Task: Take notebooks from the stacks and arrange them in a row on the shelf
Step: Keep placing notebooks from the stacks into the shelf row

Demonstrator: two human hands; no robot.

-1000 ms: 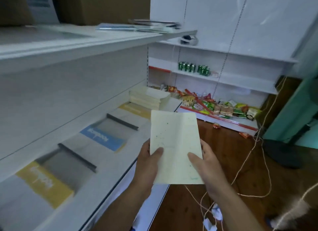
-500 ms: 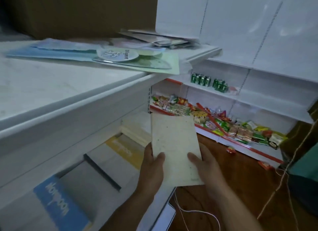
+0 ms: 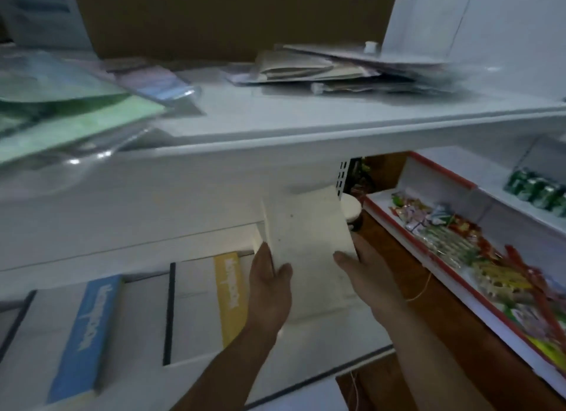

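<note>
I hold a cream notebook (image 3: 309, 245) with both hands, tilted up above the right end of the white shelf (image 3: 306, 367). My left hand (image 3: 269, 285) grips its left edge with the thumb on the cover. My right hand (image 3: 364, 263) grips its right edge the same way. Behind the notebook, a cream stack (image 3: 257, 240) shows only at its left edge. To the left, notebooks lie flat in a row on the shelf: one with a yellow band (image 3: 229, 297), one with a blue band (image 3: 85, 334).
The shelf above (image 3: 275, 129) carries loose papers and plastic folders, and its front edge overhangs the row. At the right, a red-edged shelf (image 3: 459, 257) holds snack packets, with green cans (image 3: 536, 190) on the shelf higher up. Brown floor lies between the two units.
My view has swung left and closer to the shelf. The notebook, held in both hands, has moved forward over the shelf's right end, beside the yellow-banded notebook.
</note>
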